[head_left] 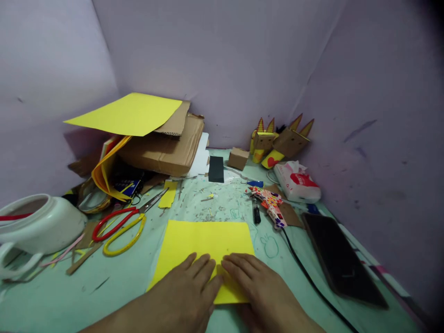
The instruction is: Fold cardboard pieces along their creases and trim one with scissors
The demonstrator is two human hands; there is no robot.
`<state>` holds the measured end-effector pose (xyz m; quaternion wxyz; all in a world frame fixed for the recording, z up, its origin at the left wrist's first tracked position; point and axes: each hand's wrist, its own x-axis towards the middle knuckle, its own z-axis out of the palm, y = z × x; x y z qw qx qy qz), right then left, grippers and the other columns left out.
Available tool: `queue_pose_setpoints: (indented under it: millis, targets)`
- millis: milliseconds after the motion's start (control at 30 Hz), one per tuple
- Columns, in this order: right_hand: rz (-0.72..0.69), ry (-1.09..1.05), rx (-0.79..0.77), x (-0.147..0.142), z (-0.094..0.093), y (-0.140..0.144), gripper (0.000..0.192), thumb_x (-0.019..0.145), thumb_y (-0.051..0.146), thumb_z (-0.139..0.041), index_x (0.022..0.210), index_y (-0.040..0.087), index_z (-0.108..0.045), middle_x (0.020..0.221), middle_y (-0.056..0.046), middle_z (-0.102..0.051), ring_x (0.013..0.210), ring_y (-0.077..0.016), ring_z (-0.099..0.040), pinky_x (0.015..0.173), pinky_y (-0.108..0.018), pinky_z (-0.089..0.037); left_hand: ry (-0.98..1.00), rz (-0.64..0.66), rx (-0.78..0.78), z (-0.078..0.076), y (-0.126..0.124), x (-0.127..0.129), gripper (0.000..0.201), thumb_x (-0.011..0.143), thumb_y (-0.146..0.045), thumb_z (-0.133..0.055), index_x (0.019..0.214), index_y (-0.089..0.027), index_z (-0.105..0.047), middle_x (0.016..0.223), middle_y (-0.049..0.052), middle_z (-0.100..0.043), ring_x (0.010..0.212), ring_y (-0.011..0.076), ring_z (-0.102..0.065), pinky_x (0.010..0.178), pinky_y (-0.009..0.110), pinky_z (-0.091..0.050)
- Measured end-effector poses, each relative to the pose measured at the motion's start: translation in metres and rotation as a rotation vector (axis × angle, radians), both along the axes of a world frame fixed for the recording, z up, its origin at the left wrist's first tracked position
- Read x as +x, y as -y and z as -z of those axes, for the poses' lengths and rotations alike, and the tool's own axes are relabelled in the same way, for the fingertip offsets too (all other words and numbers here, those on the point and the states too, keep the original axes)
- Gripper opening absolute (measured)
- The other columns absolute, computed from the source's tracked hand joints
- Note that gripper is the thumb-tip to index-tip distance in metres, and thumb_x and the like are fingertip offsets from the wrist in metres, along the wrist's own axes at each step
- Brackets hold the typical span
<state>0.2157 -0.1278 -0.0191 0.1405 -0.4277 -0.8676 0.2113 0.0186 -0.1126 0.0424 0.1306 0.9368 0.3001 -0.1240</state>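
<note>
A sheet of yellow paper lies on the table right in front of me. My left hand rests on its lower left part, palm down with the fingers stretched out. On the lower right part lies my right hand, also flat, its fingertips pointing inward toward the left hand's. Both hands touch the paper and neither is wrapped round anything. The thumb of my right hand is hidden. Scissors with one red and one yellow handle lie to the left of the sheet.
A glue gun with a black cord, a craft knife and a phone lie on the right. A white pot stands at left. Behind are stacked cardboard, a tissue pack and paper-and-cardboard figures.
</note>
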Motion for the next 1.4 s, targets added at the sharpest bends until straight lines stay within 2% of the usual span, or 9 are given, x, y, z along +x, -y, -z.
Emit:
queue_pose_setpoints:
  millis: [200,400,533,667,833,967,1167,1300,1400]
  targets:
    - [0.102,-0.165,0.000,0.034,0.013,-0.008,0.056,0.063,0.004,-0.045,0.113,0.021,-0.063,0.122,-0.007,-0.062,0.115,-0.0243,-0.056,0.098,-0.042,-0.043,0.092,-0.122,0.007,-0.006,-0.007,-0.045,0.059,0.071,-0.009,-0.049,0.129,-0.019,-0.050,0.135,0.011,-0.051,0.122,0.0289,-0.049,0.099,0.040,-0.042]
    - [0.322,-0.427,-0.224,0.029,0.004,-0.023,0.022,0.086,0.031,-0.050,0.088,0.020,-0.069,0.082,-0.004,-0.072,0.075,-0.0201,-0.067,0.066,-0.028,-0.053,0.587,-0.666,-0.313,0.023,-0.038,-0.081,0.027,0.079,-0.040,-0.053,0.094,-0.023,-0.067,0.093,0.000,-0.071,0.086,0.0201,-0.065,0.073,0.024,-0.049]
    - [0.519,-0.614,-0.145,0.026,0.013,-0.030,0.043,0.086,0.035,-0.053,0.126,0.020,-0.052,0.102,-0.008,-0.070,0.082,-0.0202,-0.067,0.067,-0.027,-0.055,0.857,-1.020,-0.423,0.037,-0.048,-0.069,0.046,0.068,-0.042,-0.061,0.108,-0.022,-0.054,0.094,0.002,-0.068,0.082,0.0205,-0.063,0.067,0.026,-0.049]
    - [0.376,-0.571,0.024,0.037,0.018,-0.033,0.041,0.090,0.023,-0.047,0.130,0.031,-0.050,0.120,-0.004,-0.064,0.106,-0.0192,-0.061,0.091,-0.031,-0.049,1.029,-1.222,-0.436,0.040,-0.051,-0.058,0.038,0.063,-0.041,-0.058,0.094,-0.023,-0.046,0.056,-0.009,-0.052,0.052,0.0126,-0.049,0.048,0.021,-0.038]
    - [0.255,-0.449,-0.068,0.058,0.019,-0.037,0.037,0.091,0.021,-0.042,0.121,0.036,-0.058,0.131,-0.001,-0.056,0.120,-0.0219,-0.052,0.100,-0.039,-0.041,1.001,-1.217,-0.311,0.039,-0.056,-0.060,0.016,0.057,-0.035,-0.058,0.062,-0.020,-0.055,0.058,-0.005,-0.052,0.055,0.0110,-0.045,0.050,0.020,-0.035]
    - [0.199,-0.357,0.054,0.060,0.014,-0.045,0.047,0.087,0.011,-0.042,0.129,0.033,-0.051,0.126,-0.005,-0.059,0.116,-0.0219,-0.056,0.098,-0.040,-0.044,0.985,-1.172,-0.302,0.041,-0.056,-0.072,0.024,0.062,-0.035,-0.054,0.075,-0.021,-0.068,0.077,0.001,-0.069,0.069,0.0185,-0.061,0.060,0.026,-0.047]
    - [0.055,-0.335,0.263,0.051,0.007,-0.055,0.063,0.083,-0.001,-0.041,0.134,0.035,-0.041,0.121,-0.005,-0.061,0.106,-0.0148,-0.061,0.084,-0.024,-0.052,0.891,-0.847,-0.173,0.044,-0.056,-0.094,0.033,0.073,-0.030,-0.060,0.104,-0.029,-0.069,0.107,0.001,-0.070,0.098,0.0216,-0.064,0.083,0.027,-0.050]
    - [0.119,-0.327,0.329,0.055,0.017,-0.056,0.050,0.085,0.004,-0.043,0.122,0.035,-0.056,0.140,-0.006,-0.045,0.098,-0.0162,-0.064,0.076,-0.026,-0.055,0.952,-0.673,-0.180,0.046,-0.060,-0.098,0.025,0.077,-0.024,-0.058,0.097,-0.032,-0.072,0.090,0.001,-0.071,0.083,0.0178,-0.066,0.072,0.023,-0.051]
    - [0.080,-0.339,0.334,0.056,0.021,-0.057,0.045,0.084,0.005,-0.044,0.115,0.032,-0.062,0.131,-0.006,-0.054,0.093,-0.0149,-0.066,0.074,-0.025,-0.055,0.992,-0.613,-0.220,0.049,-0.061,-0.097,0.023,0.080,-0.022,-0.054,0.088,-0.031,-0.074,0.082,0.001,-0.067,0.073,0.0157,-0.064,0.063,0.022,-0.049]
